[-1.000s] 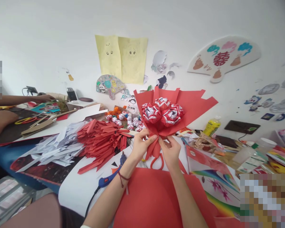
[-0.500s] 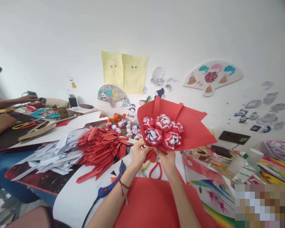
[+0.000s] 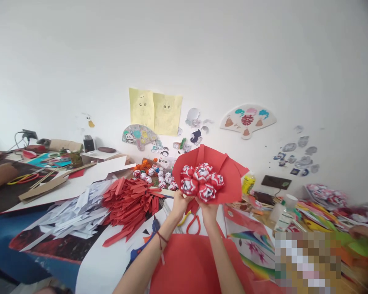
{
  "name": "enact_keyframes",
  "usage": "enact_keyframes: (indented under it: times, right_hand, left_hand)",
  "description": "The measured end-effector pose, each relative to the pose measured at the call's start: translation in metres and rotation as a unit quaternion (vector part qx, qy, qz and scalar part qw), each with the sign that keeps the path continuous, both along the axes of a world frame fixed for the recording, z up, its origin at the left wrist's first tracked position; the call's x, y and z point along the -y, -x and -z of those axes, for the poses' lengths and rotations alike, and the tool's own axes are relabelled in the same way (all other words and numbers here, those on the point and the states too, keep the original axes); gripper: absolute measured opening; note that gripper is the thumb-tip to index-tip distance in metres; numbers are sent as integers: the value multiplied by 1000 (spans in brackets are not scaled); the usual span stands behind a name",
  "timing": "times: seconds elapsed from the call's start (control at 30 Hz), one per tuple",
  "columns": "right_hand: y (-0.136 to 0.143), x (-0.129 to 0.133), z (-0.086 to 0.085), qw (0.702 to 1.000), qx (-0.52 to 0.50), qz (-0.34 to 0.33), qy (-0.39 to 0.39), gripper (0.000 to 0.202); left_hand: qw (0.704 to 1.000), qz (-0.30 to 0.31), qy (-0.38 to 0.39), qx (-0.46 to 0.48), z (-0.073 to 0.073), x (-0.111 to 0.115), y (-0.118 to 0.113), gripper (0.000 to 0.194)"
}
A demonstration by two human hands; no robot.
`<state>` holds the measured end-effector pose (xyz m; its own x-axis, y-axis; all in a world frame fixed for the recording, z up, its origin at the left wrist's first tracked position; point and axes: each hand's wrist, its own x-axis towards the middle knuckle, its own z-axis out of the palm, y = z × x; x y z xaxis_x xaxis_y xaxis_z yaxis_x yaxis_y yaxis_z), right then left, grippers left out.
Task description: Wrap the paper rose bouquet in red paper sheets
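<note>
A bouquet of several red-and-white paper flowers (image 3: 202, 179) sits inside a curved red paper wrapper (image 3: 231, 190), held up over the worktable. My left hand (image 3: 182, 204) is closed on the wrapper's lower left side. Beside it, my right hand (image 3: 209, 209) grips the lower middle, just under the flowers; the fingertips of both are partly hidden. Scissors (image 3: 194, 224) with red and yellow handles lie below my hands. Flat red paper (image 3: 187, 265) lies nearest me, between my forearms. A blue glue gun (image 3: 138, 249) is partly covered by my left forearm.
Left of me are piles of red paper strips (image 3: 130, 204) and white paper strips (image 3: 76, 212). Small paper flowers (image 3: 162, 175) sit behind. Another person's arm (image 3: 0, 177) rests at far left; a hand (image 3: 363, 232) shows at far right. A yellow bottle (image 3: 248, 183) stands near the wall.
The wrapper's right side looks more curved in, its pointed flap shorter. Both hands still hold the bouquet. The view has tilted up, and a hand has appeared at far right.
</note>
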<state>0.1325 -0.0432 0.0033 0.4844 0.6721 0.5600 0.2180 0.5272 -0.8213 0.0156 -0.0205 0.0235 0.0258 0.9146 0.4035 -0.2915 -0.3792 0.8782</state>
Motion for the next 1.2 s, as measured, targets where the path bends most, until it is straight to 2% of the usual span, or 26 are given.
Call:
enact_keyframes:
  times: [0.1,0.2,0.3,0.43,0.7,1.03,1.13,1.2]
  right_hand:
    - [6,8,-18,999,-32,-27,26,32]
    - [9,17,-28,996,-69,-28,40,34]
    - [9,22,-30,994,-95,-29,55,39]
    - [6,21,-24,991,-97,-43,77,42]
    - [-8,11,-11,991,-23,-64,115,48]
    - [-32,-6,-21,980,101,-49,162,52]
    - [-35,-5,-24,975,121,-66,177,46]
    - [-35,-1,-29,970,130,-100,181,36]
  left_hand:
    - [1000,21,0,-17,-14,4,-2,21]
    - [999,26,12,-24,-21,7,-4,25]
    - [999,27,13,-31,-19,8,-7,25]
    - [999,3,3,-46,-11,5,-10,18]
    - [995,-44,-25,-83,-2,-2,-8,16]
    - [992,-6,-22,-125,-6,-14,-10,32]
    - [994,3,-5,-113,-8,-15,-12,32]
    - [995,8,11,-100,-10,-14,-14,31]
